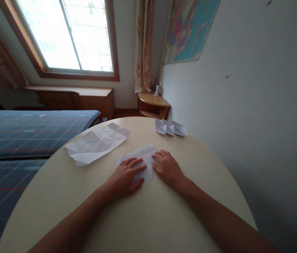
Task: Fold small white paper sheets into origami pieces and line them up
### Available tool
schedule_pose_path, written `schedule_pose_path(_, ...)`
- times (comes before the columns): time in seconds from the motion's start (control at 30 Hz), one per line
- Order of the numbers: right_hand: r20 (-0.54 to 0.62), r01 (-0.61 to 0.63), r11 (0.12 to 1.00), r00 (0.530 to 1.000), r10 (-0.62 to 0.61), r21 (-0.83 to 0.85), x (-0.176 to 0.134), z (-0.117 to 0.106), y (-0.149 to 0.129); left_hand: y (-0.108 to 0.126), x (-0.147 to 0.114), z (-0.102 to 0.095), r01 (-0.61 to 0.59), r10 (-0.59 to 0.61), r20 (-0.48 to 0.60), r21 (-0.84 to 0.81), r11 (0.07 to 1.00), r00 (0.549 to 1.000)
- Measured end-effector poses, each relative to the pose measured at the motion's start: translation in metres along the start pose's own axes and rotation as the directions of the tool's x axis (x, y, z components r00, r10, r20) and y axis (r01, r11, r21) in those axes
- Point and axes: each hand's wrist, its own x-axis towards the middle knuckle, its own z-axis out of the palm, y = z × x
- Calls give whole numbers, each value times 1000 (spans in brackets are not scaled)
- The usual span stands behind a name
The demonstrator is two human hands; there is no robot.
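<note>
Two hands share one white sheet (144, 154) near the middle of the tabletop (153, 218). Your left hand (126, 175) lies over its left and near part, grip wide and flat, seemingly pressing rather than clasping. Your right hand (167, 168) meets the right edge with a bent, narrower grip; whether it pinches any paper, you cannot tell from this angle.

Watch for slipping: if your left hand presses too lightly while your right pulls, the sheet could swing round and take a crooked crease. Too hard a tug at that edge might tear it. Your left hand also hides much of the sheet, so a fold out of line there could go unnoticed.

Far left of it lies a creased paper (98, 142), near enough that an outward sweep could push it toward the bed (32, 133). Three folded pieces (169, 128) stand in a row at the far right; being light, they would probably tip at a careless reach.
</note>
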Motion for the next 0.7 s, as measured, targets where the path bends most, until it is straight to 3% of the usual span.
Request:
schedule_pose_path(0.23, 99, -135, 990, 986, 137, -34, 0, 0, 0, 1, 1, 1, -15, 15, -7, -14, 1000, 1000)
schedule_pose_path(0.7, 112, -132, 991, 985, 134, -30, 0, -3, -1, 3, 1, 4, 8, -8, -39, -3, 1000, 999)
